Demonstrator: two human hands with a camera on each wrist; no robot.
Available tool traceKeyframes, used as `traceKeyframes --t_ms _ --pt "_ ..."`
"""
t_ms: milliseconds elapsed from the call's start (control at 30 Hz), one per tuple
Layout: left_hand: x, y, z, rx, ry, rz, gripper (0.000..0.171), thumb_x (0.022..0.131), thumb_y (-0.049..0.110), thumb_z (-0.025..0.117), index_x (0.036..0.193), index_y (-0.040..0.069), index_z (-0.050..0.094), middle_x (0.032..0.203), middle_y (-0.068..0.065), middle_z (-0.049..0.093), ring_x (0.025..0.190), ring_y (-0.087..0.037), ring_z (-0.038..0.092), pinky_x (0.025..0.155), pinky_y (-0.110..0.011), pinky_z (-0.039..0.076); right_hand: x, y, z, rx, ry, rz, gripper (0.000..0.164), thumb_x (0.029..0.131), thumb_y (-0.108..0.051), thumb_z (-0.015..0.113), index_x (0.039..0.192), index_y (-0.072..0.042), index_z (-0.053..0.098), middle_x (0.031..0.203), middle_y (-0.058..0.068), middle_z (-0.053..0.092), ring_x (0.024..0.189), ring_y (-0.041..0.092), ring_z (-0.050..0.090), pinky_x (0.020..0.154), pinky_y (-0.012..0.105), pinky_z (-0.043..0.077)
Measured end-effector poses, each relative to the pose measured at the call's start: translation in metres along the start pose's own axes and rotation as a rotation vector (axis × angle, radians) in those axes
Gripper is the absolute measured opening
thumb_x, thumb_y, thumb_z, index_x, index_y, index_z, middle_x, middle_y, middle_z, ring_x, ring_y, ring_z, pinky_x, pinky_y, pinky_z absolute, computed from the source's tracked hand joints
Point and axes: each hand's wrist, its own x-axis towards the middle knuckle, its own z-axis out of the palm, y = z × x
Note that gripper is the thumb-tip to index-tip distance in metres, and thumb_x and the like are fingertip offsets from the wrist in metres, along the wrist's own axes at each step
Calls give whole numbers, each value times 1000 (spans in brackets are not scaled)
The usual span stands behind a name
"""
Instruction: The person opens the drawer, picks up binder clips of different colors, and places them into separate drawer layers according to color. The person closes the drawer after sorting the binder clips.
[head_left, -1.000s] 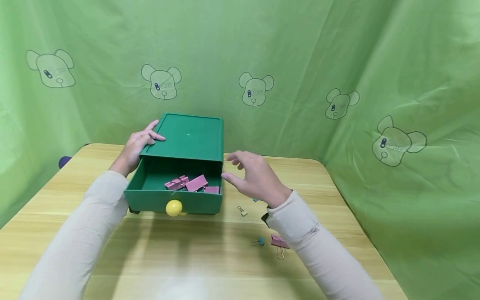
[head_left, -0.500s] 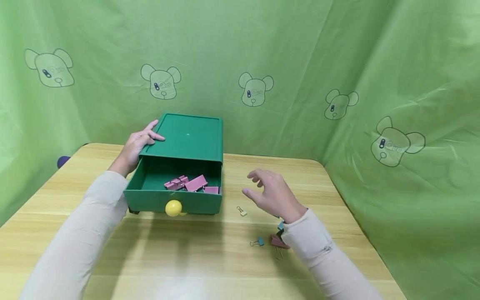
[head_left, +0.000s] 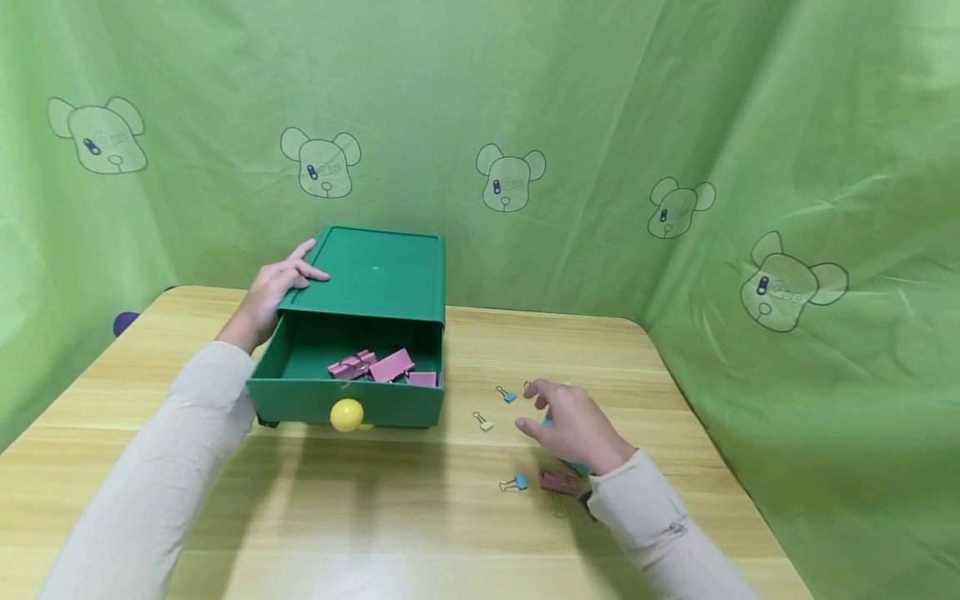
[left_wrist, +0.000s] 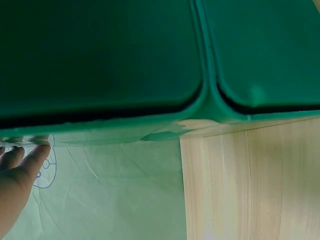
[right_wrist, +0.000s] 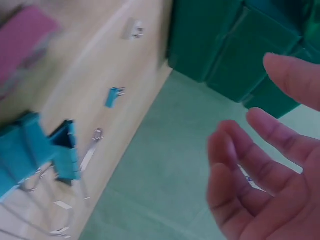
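Observation:
A green box (head_left: 375,275) stands on the table with its drawer (head_left: 292,404) pulled out; a yellow knob (head_left: 347,415) sits on the drawer's front. Several pink binder clips (head_left: 392,365) lie inside. My left hand (head_left: 266,292) rests on the box's left top edge, fingers extended. Over the table to the right, my right hand (head_left: 577,425) hovers with loosely bent fingers and holds nothing. Beneath and around it lie a pink binder clip (head_left: 558,481), small blue binder clips (head_left: 521,481) and a pale yellow one (head_left: 486,426). Larger blue binder clips (right_wrist: 20,150) show in the right wrist view.
The wooden table (head_left: 360,533) ends at a green curtain (head_left: 585,100) printed with bear faces, behind and at the right. A purple round thing (head_left: 123,322) shows past the table's left edge.
My right hand has moved away from the drawer's right side, rightward and toward me, over the loose clips. The left hand and the box have stayed put.

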Motion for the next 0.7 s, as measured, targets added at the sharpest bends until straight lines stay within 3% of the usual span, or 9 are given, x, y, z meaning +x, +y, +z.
traceKeyframes --t_ms 233,433,567,700 --pt "0 -1 -1 0 -9 -1 43 90 -3 36 89 17 74 162 -8 12 147 -31 -2 114 -55 -1 -13 14 7 -32 -126 65 33 84 -25 75 107 -3 64 94 12 66 85 24 63 75 43 51" --pt "0 -2 -1 5 -12 -4 43 90 -3 36 90 17 74 162 -7 11 147 -31 -3 113 -56 -1 -20 21 10 -62 -214 88 25 80 -25 79 87 -9 62 79 2 60 66 16 53 62 36 46" --pt "0 -3 -2 4 -14 -2 42 90 -2 36 90 16 74 162 -7 11 147 -31 -3 113 -56 -2 -24 23 11 -114 -298 119 28 76 -29 81 83 -13 60 72 -1 55 64 16 50 58 35 43" --pt "1 -2 -2 3 -14 3 42 90 -2 36 92 14 74 162 -7 11 147 -31 -3 113 -56 -2 -28 24 12 -135 -330 124 27 74 -28 82 80 -15 58 68 -1 52 63 17 49 56 34 41"
